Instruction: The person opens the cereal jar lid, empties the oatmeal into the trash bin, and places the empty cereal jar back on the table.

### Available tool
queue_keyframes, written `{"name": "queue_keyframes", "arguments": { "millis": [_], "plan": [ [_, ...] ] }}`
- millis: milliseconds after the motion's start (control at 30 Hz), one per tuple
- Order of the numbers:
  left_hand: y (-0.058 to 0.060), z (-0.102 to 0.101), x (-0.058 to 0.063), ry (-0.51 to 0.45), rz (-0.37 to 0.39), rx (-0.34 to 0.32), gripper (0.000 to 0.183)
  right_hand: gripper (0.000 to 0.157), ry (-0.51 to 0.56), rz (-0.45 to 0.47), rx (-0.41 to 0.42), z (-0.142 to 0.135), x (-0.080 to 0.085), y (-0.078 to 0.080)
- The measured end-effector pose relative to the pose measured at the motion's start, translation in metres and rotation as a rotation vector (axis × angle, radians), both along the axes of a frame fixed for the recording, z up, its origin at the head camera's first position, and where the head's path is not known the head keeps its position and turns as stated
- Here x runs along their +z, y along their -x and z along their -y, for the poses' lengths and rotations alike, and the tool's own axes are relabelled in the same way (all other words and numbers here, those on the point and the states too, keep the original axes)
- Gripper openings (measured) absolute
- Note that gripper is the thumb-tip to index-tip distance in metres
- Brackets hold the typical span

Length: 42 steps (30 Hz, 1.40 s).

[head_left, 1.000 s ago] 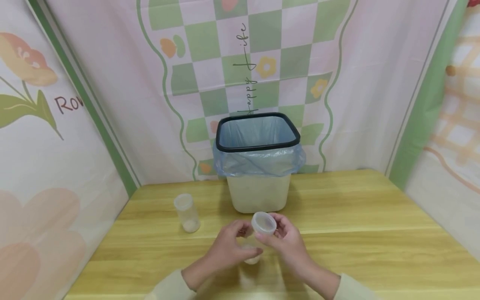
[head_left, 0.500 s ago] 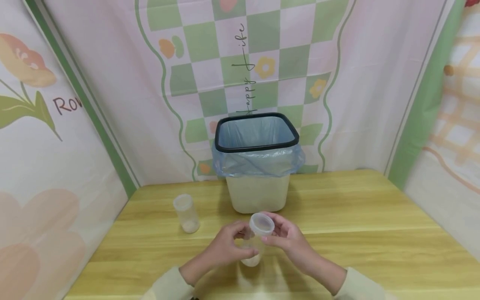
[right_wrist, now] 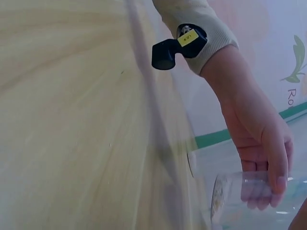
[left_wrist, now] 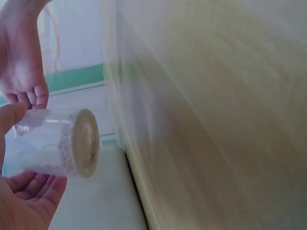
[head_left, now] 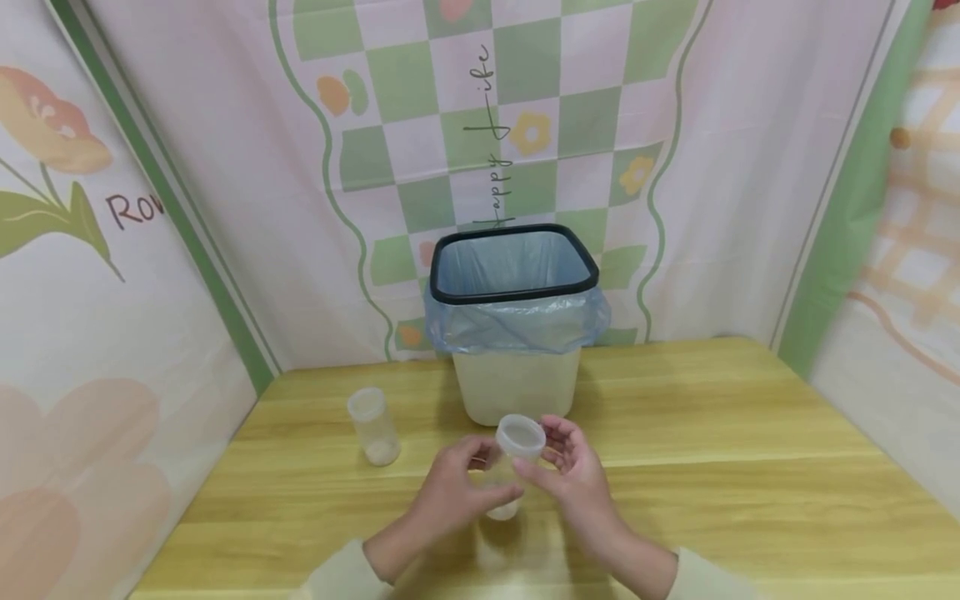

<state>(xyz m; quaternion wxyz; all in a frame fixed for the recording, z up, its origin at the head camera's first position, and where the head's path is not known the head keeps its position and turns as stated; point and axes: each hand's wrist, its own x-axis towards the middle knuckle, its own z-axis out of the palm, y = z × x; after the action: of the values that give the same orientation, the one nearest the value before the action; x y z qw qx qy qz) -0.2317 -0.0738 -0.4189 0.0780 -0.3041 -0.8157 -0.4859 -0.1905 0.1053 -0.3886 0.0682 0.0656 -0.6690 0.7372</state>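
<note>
A clear plastic jar [head_left: 502, 507] with a frosted lid [head_left: 521, 435] is held slightly tilted above the table, lid up. My left hand [head_left: 456, 487] grips its body, thumb in front and fingers behind. My right hand [head_left: 576, 482] is at the lid's right side, thumb on the near edge and fingers around the far side. In the left wrist view the jar's round base [left_wrist: 86, 143] faces the table, with a gap between, and whitish material shows near it. The right wrist view shows the left fingers [right_wrist: 254, 184] wrapped around the jar.
A second lidded clear jar [head_left: 375, 429] stands upright to the left on the wooden table [head_left: 712, 467]. Behind the hands stands a cream bin [head_left: 517, 387] with a black rim and a blue bag liner [head_left: 517, 325]. Patterned curtains [head_left: 375, 200] hang around the back and sides.
Both hands and the jar have risen a little, after dipping slightly half a second ago. The right fingers now spread a bit more beside the lid. The second jar and bin stay put.
</note>
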Motion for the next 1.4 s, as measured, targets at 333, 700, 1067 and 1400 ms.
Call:
{"name": "queue_keyframes", "arguments": {
  "millis": [333, 700, 1067, 1400],
  "plan": [
    [-0.009, -0.01, -0.002, 0.061, -0.092, 0.127, 0.048, 0.061, 0.018, 0.067, -0.141, 0.016, -0.004, -0.001],
    [-0.013, -0.012, -0.002, 0.102, -0.055, 0.144, 0.044, 0.06, 0.038, 0.088, -0.117, 0.017, -0.009, 0.0],
    [-0.003, -0.003, 0.0, 0.022, 0.036, 0.001, 0.047, 0.055, 0.022, 0.011, 0.078, -0.004, -0.008, 0.009],
    [0.005, 0.01, 0.004, -0.006, 0.138, -0.199, 0.039, 0.057, -0.021, -0.113, 0.419, -0.026, -0.009, 0.021]
  ]
}}
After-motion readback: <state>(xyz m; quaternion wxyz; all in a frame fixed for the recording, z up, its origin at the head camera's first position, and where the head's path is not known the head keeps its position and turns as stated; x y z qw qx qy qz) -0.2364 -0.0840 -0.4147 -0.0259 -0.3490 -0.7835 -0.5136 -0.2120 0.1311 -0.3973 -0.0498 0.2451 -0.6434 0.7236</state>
